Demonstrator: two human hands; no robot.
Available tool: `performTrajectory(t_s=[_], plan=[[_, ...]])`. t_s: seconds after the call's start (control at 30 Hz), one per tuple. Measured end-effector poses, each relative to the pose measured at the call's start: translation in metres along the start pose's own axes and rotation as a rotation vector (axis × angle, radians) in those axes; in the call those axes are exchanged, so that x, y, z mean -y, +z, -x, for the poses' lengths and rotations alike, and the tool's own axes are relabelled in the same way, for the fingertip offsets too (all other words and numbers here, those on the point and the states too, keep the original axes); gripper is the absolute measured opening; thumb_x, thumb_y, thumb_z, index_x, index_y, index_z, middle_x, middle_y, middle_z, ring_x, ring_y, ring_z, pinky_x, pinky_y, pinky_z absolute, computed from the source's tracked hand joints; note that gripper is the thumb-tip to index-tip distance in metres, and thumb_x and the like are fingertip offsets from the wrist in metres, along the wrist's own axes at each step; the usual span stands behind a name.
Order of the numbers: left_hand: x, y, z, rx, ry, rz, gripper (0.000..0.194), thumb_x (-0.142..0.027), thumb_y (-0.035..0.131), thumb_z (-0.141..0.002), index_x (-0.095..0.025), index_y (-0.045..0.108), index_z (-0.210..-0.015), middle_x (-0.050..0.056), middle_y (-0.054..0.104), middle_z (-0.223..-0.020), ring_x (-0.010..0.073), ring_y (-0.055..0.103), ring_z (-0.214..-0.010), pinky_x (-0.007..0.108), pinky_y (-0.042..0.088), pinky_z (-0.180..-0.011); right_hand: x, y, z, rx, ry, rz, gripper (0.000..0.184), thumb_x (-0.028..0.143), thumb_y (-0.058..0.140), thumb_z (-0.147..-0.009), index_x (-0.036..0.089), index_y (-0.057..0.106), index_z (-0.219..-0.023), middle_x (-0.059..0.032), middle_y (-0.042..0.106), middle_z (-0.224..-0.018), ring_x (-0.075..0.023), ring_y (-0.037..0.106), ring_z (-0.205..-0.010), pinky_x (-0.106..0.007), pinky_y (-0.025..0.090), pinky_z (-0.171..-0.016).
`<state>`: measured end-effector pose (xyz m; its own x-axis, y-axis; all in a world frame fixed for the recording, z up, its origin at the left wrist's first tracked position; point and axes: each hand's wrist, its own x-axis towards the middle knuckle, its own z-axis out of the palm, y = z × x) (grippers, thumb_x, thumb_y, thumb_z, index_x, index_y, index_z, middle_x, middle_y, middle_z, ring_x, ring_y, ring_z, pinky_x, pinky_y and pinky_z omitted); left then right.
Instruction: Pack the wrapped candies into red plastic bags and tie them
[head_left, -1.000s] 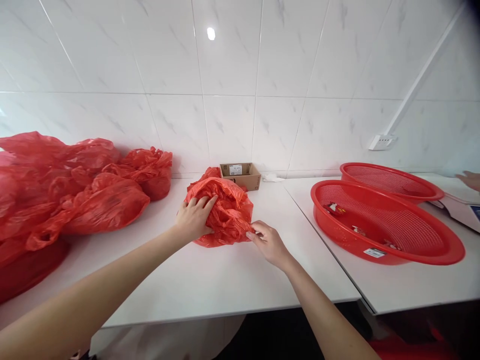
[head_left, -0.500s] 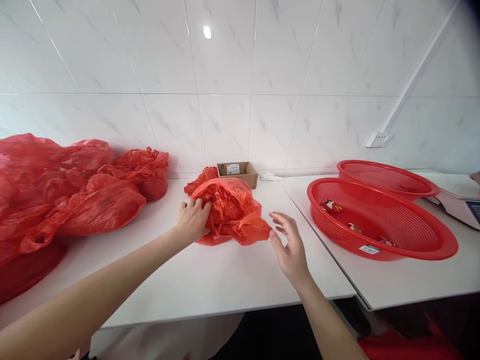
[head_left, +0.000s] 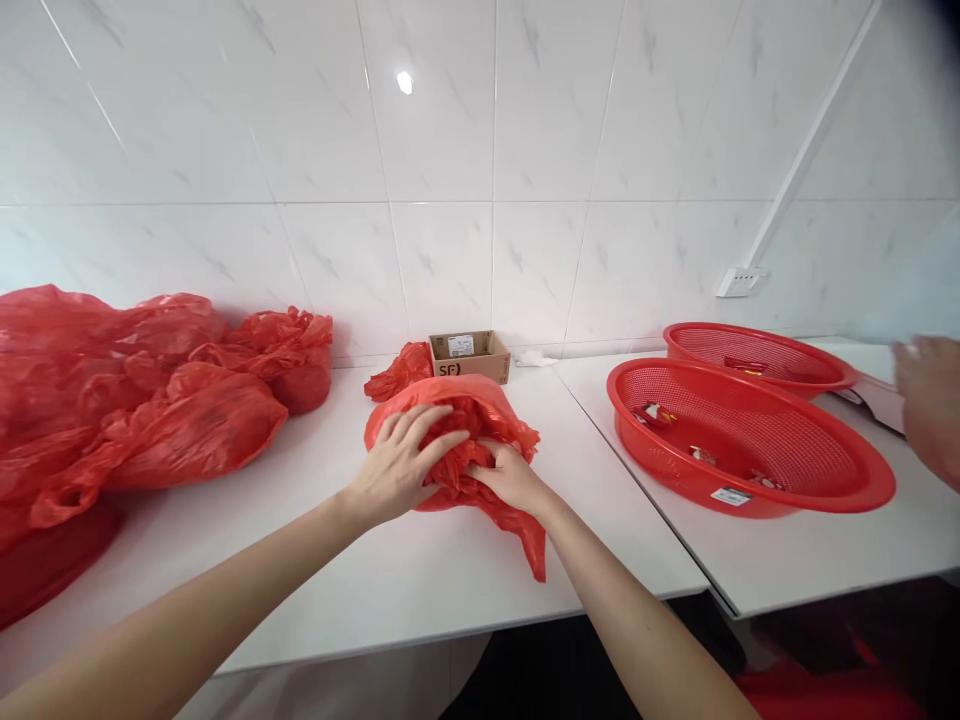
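A red plastic bag, bulging and crumpled at its mouth, lies on the white table in front of me. My left hand is on its left side, the fingers curled over the gathered plastic. From the right, my right hand reaches into the folds with thumb and fingers closed on the plastic. A loose twisted end of the bag hangs towards the table's front edge. What the bag contains is hidden.
Behind the bag stand a small open cardboard box and another crumpled red bag. Full red bags are piled at left. At right sit a large red basket holding small items, a second basket, and another person's hand.
My right hand has moved left from beside the bag into its folds. The left hand has shifted over the bag's mouth. The other person's hand has come further into view, and another item shows in the rear basket.
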<state>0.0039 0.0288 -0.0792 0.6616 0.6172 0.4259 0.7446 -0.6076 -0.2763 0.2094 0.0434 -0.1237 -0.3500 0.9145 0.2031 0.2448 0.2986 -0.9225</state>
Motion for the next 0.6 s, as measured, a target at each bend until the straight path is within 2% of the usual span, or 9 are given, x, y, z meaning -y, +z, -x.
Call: performTrajectory(t_s=[0.1, 0.2, 0.3, 0.4, 0.47, 0.53, 0.6], plan=[[0.007, 0.0, 0.001, 0.017, -0.116, 0.019, 0.09, -0.021, 0.066, -0.067, -0.024, 0.031, -0.149, 0.014, 0.038, -0.151, 0.0363, 0.032, -0.136, 0.053, 0.027, -0.106, -0.003, 0.001, 0.007, 0.091, -0.043, -0.423, 0.025, 0.032, 0.064, -0.083, 0.024, 0.07, -0.106, -0.0023, 0.071, -0.109, -0.0223, 0.064, -0.104, -0.039, 0.049, -0.094], [0.011, -0.002, -0.001, 0.099, -0.152, 0.035, 0.096, -0.024, 0.066, -0.067, -0.025, 0.023, -0.152, 0.011, 0.043, -0.149, 0.0337, 0.038, -0.132, 0.048, 0.033, -0.102, -0.009, -0.001, 0.014, 0.018, -0.032, -0.802, 0.025, 0.029, 0.065, -0.079, 0.022, 0.071, -0.103, -0.0025, 0.072, -0.107, -0.0226, 0.065, -0.101, -0.039, 0.048, -0.095], [0.012, -0.004, -0.003, 0.133, -0.176, 0.018, 0.095, -0.025, 0.065, -0.068, -0.026, 0.021, -0.153, 0.01, 0.046, -0.146, 0.0326, 0.048, -0.122, 0.042, 0.042, -0.089, -0.019, -0.007, 0.019, -0.042, 0.015, -1.006, 0.027, 0.029, 0.06, -0.08, 0.021, 0.072, -0.102, -0.0029, 0.073, -0.104, -0.0226, 0.066, -0.098, -0.039, 0.048, -0.095], [0.012, -0.005, -0.006, 0.169, -0.214, -0.02, 0.091, -0.019, 0.062, -0.068, -0.026, 0.024, -0.151, 0.01, 0.051, -0.139, 0.0304, 0.056, -0.109, 0.038, 0.044, -0.077, -0.026, -0.014, 0.026, -0.067, 0.042, -1.055, 0.026, 0.034, 0.057, -0.079, 0.021, 0.072, -0.096, -0.0038, 0.073, -0.101, -0.024, 0.066, -0.097, -0.041, 0.048, -0.094], [0.015, -0.006, -0.008, 0.198, -0.248, -0.057, 0.082, -0.014, 0.059, -0.069, -0.026, 0.034, -0.147, 0.01, 0.056, -0.131, 0.0288, 0.059, -0.1, 0.037, 0.043, -0.074, -0.027, -0.018, 0.03, -0.092, 0.025, -1.011, 0.027, 0.039, 0.059, -0.079, 0.021, 0.071, -0.096, -0.0051, 0.072, -0.103, -0.0246, 0.065, -0.099, -0.041, 0.048, -0.092], [0.024, -0.009, -0.01, 0.229, -0.298, -0.101, 0.068, -0.013, 0.054, -0.073, -0.025, 0.045, -0.139, 0.011, 0.06, -0.121, 0.0287, 0.061, -0.094, 0.037, 0.043, -0.073, -0.026, -0.023, 0.033, -0.132, 0.016, -0.913, 0.027, 0.042, 0.064, -0.079, 0.02, 0.069, -0.092, -0.0062, 0.071, -0.099, -0.0232, 0.065, -0.092, -0.037, 0.05, -0.084], [0.038, -0.012, -0.009, 0.254, -0.373, -0.155, 0.055, -0.016, 0.048, -0.08, -0.022, 0.05, -0.135, 0.014, 0.061, -0.113, 0.0312, 0.061, -0.092, 0.039, 0.043, -0.072, -0.024, -0.03, 0.033, -0.195, 0.023, -0.825, 0.024, 0.041, 0.072, -0.076, 0.018, 0.065, -0.079, -0.0038, 0.067, -0.084, -0.0183, 0.062, -0.078, -0.031, 0.049, -0.072]])
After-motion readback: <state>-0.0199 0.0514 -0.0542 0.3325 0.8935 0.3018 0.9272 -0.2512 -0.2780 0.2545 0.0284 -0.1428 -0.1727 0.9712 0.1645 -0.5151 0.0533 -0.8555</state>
